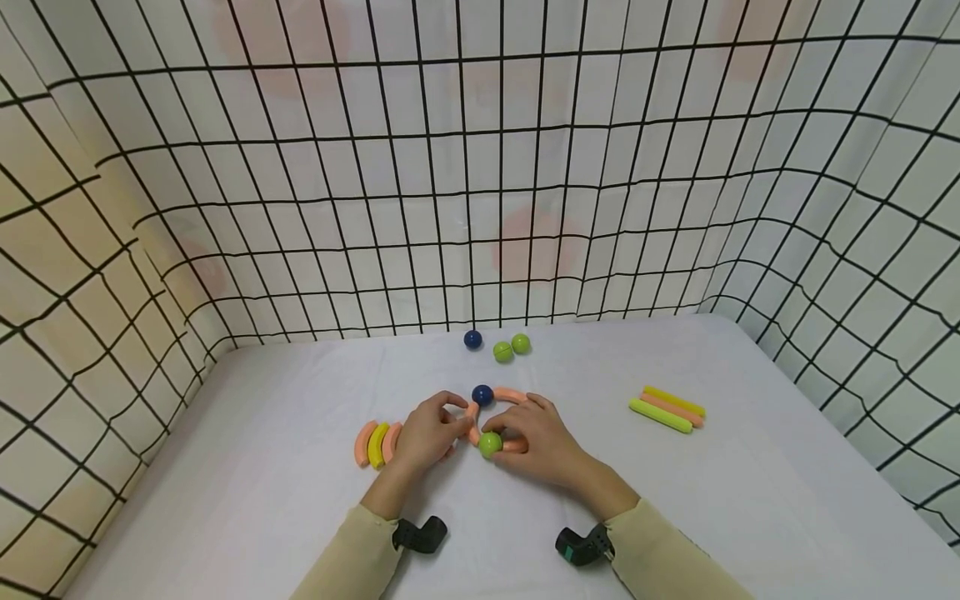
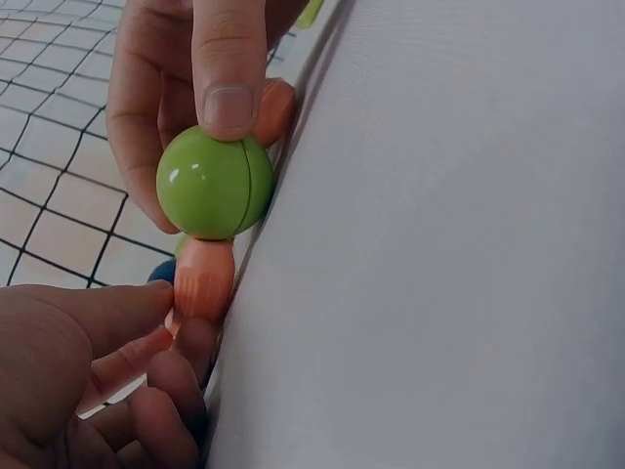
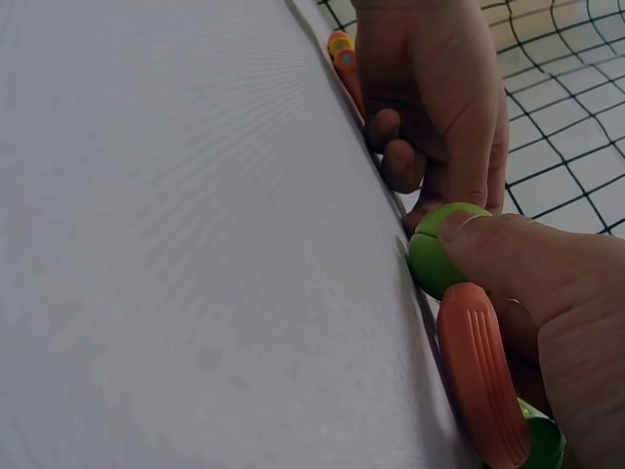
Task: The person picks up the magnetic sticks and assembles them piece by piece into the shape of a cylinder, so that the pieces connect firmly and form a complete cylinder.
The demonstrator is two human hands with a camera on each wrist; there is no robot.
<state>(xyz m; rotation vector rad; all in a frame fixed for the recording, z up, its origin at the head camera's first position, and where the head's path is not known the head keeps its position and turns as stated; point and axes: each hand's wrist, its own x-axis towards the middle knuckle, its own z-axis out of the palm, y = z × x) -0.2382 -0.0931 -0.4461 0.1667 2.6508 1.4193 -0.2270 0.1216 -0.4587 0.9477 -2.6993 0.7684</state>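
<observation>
Orange curved rods and balls form a ring on the white table. My left hand (image 1: 431, 432) pinches the left curved rod (image 2: 205, 274) between thumb and fingers. My right hand (image 1: 543, 437) holds the near green ball (image 1: 490, 444), its thumb pressed on the ball's side. That ball meets the end of the left rod in the left wrist view. Another orange curved rod (image 3: 479, 371) runs from it toward a second green ball (image 3: 547, 442), which my right hand hides in the head view. At the ring's far side, a dark blue ball (image 1: 482, 395) adjoins an orange curved rod (image 1: 509, 394).
Curved orange and yellow rods (image 1: 377, 444) lie in a row left of my left hand. Three straight rods (image 1: 667, 408) lie at the right. Behind the ring are a blue ball (image 1: 472, 339) and two green balls (image 1: 512, 347). Black netting (image 1: 502, 192) surrounds the table.
</observation>
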